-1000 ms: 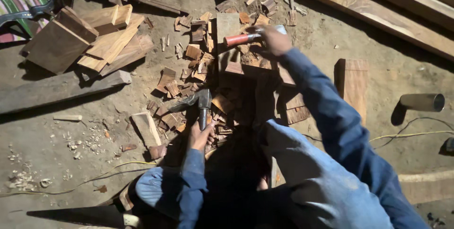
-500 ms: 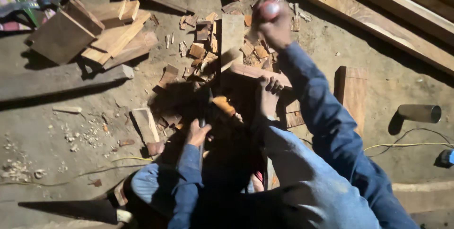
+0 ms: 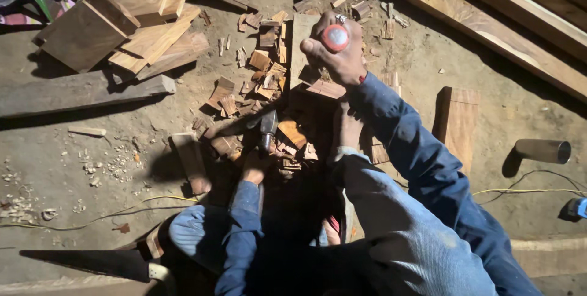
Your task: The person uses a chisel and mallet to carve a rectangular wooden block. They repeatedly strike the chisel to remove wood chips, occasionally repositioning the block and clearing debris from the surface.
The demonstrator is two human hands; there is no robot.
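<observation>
left hand (image 3: pixel 254 168) shadowed, chisel (image 3: pixel 267 126) half hidden

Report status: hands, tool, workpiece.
Right hand raised, gripping red-ended tool handle. Left hand on dark metal chisel, set among brown wood chips. Nothing blocking.

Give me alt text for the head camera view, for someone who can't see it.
Seen from above, a person in blue sleeves raises the right hand gripping a red-ended handle, while the left hand steadies a dark metal tool among wood offcuts on a dirt floor.
</observation>
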